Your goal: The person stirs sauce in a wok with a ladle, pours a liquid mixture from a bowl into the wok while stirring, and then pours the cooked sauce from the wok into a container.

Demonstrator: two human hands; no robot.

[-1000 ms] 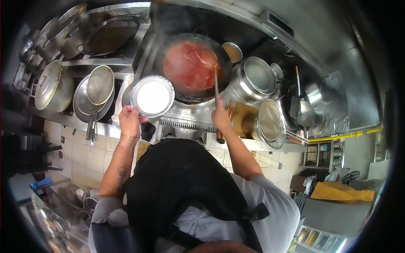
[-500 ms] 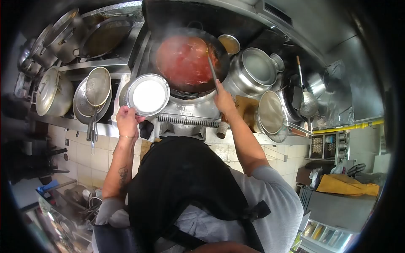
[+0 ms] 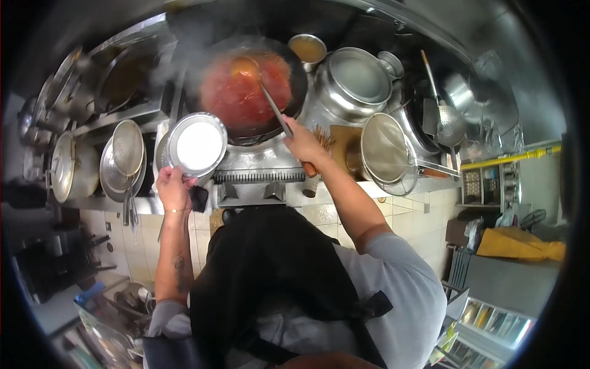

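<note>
A large dark wok [image 3: 299, 92] on the stove holds steaming red sauce [image 3: 236, 98]. My right hand [image 3: 302, 145] is closed around the handle of a ladle [image 3: 275, 106], whose bowl lies at the sauce's surface toward the far side. In my left hand [image 3: 174, 187], fingers gripping the near rim, is a metal bowl [image 3: 219, 132] with a white liquid [image 3: 197, 146] in it. This bowl is held roughly level, in front of the wok and to its left, over the stove edge.
Right of the wok stand a small pot of brownish liquid [image 3: 308, 48], a large metal pot [image 3: 358, 77] and a mesh strainer [image 3: 385, 147]. A perforated skimmer [image 3: 450, 126] is farther right. To the left are another strainer [image 3: 128, 147] and a lidded pot [image 3: 63, 165].
The ladle's bowl has shifted to the left and now shows at the sauce's surface. My right hand has followed with its handle. The view has turned slightly; the left hand still holds the bowl.
</note>
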